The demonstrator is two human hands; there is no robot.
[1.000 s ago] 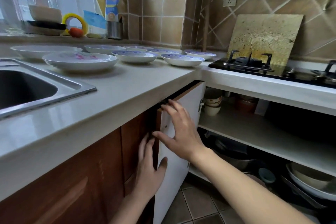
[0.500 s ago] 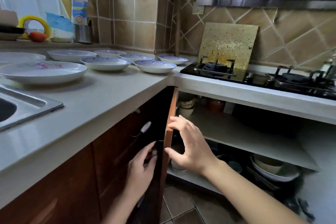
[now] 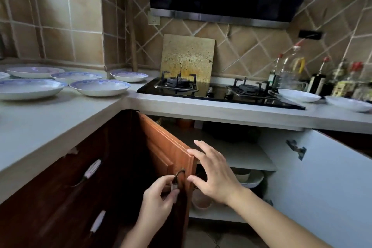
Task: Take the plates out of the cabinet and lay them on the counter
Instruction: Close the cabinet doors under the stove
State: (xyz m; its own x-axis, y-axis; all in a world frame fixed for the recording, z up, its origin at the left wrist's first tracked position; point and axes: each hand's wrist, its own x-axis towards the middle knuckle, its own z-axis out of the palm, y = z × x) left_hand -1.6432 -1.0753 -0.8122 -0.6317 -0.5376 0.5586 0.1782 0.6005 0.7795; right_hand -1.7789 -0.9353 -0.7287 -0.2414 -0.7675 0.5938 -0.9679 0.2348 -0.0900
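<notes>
Since half a second earlier, the wooden cabinet door point(image 3: 169, 147) has swung further, now showing its brown face, and the view has turned right toward the stove point(image 3: 219, 90). Left hand point(image 3: 157, 205) has shifted from the door's edge to its metal handle point(image 3: 179, 176).

Grip state: the left hand pinches the handle between thumb and fingertips. The right hand point(image 3: 213, 171) is released, fingers spread and nearly straight, touching the free edge of the door and holding nothing.

Location of the task items: several blue-rimmed plates point(image 3: 99, 87) already lie on the tabletop point(image 3: 40, 119) at left, and two more white plates point(image 3: 300, 95) sit on the tabletop right of the stove. Inside the cabinet, dishes point(image 3: 249, 177) remain on the lower shelf point(image 3: 217, 214), below the middle shelf point(image 3: 241, 157); whether they are plates or bowls cannot be told in the dim interior.

Governing relation: the remaining dishes lie to the right of and behind the door edge, lower than the right hand and on its side. The door stands between the left hand and the opening. The right hand is therefore the nearer one and has the unobstructed path; the white door point(image 3: 322, 187) on the far right stands swung out, clear of that path.

Judgement: the step in hand appears to be positioning the door. A reach downward and inward by the right hand would follow if more plates are to come out.
</notes>
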